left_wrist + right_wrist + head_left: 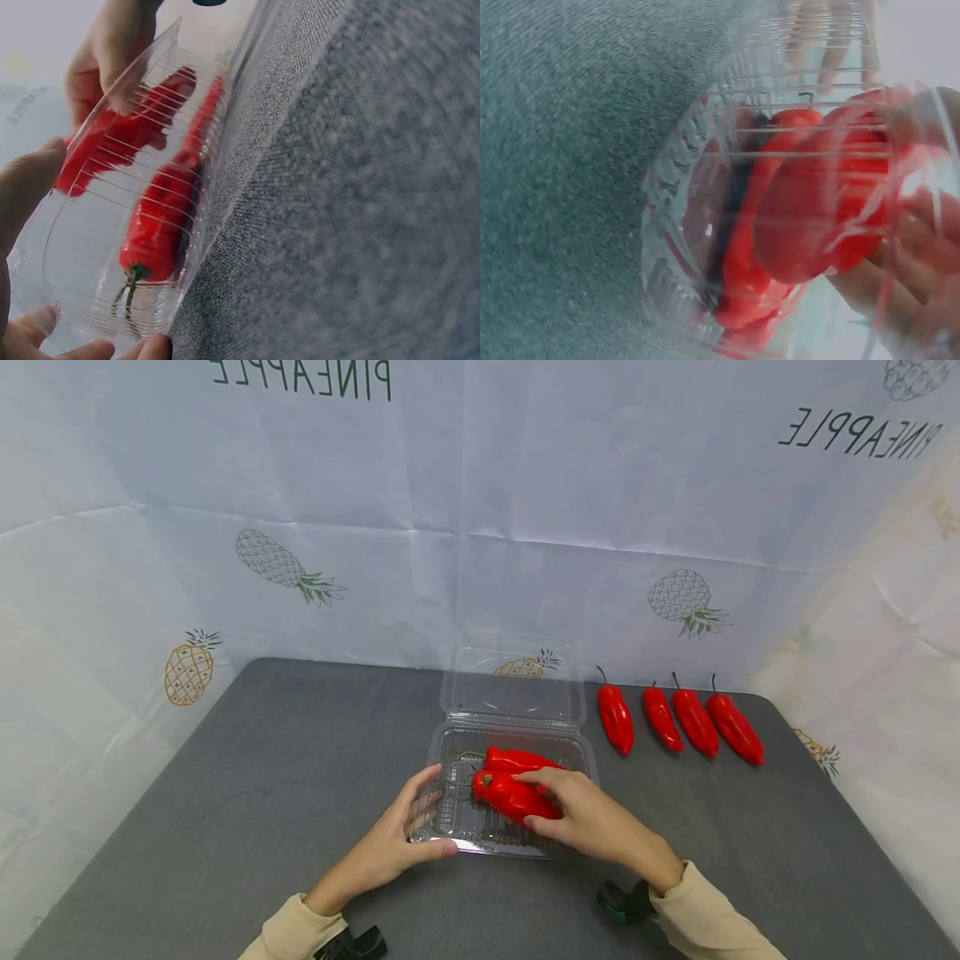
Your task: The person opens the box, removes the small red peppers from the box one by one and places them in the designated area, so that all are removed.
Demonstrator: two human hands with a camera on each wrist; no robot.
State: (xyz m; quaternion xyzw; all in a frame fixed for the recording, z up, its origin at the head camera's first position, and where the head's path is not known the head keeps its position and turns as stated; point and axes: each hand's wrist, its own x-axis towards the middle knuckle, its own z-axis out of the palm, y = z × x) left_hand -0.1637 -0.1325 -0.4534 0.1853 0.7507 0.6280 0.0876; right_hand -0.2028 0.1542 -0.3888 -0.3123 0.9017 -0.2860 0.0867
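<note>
An open clear plastic container [448, 743] stands on the dark table with its lid [517, 647] folded up behind it. My left hand [397, 831] holds the container's front left corner, thumb near the front rim and fingers along the left wall. Inside, my right hand [581, 810] grips a glossy red pepper [513, 797] between thumb and fingers. That pepper lies slanted, stem end to the left. Behind it rests another red pepper [517, 758]. Through the ribbed wall, the left wrist view shows a lower pepper [157, 225] with a green stem.
To the right of the container, several red peppers [615, 718] lie in a row on the grey table [315, 760], stems pointing back. A white cloth [420, 585] printed with pineapples hangs behind and beside the table.
</note>
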